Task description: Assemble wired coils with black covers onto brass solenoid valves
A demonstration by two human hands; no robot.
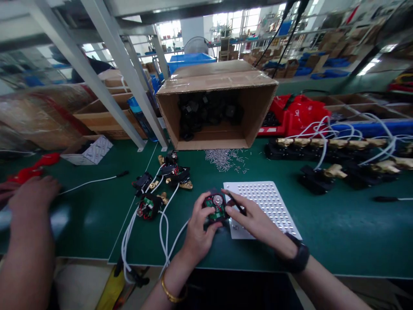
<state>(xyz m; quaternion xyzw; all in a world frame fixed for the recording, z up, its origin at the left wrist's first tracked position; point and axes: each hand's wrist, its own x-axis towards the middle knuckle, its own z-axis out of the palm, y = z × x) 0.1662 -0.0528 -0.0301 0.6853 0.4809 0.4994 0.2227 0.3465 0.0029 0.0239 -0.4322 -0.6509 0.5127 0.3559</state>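
My left hand (200, 224) is closed around a small black housing with a green circuit board (215, 210) inside. A round silver disc and red wires show on the board. My right hand (253, 217) grips a slim black tool (237, 201), its exact kind unclear, and its fingertips meet the housing's right side. Under that hand lies a white tray (284, 215) with rows of small silver round parts. Left of my hands sit several opened black valve units (150, 206) with brass fittings, boards and white cables.
An open cardboard box (216, 144) of black parts stands behind a pile of screws (222, 159). Finished-looking black units with brass fittings (322, 148) line the right, near a red bin (297, 116). A co-worker's hand (34, 193) is at far left. Metal posts (129, 77) rise behind.
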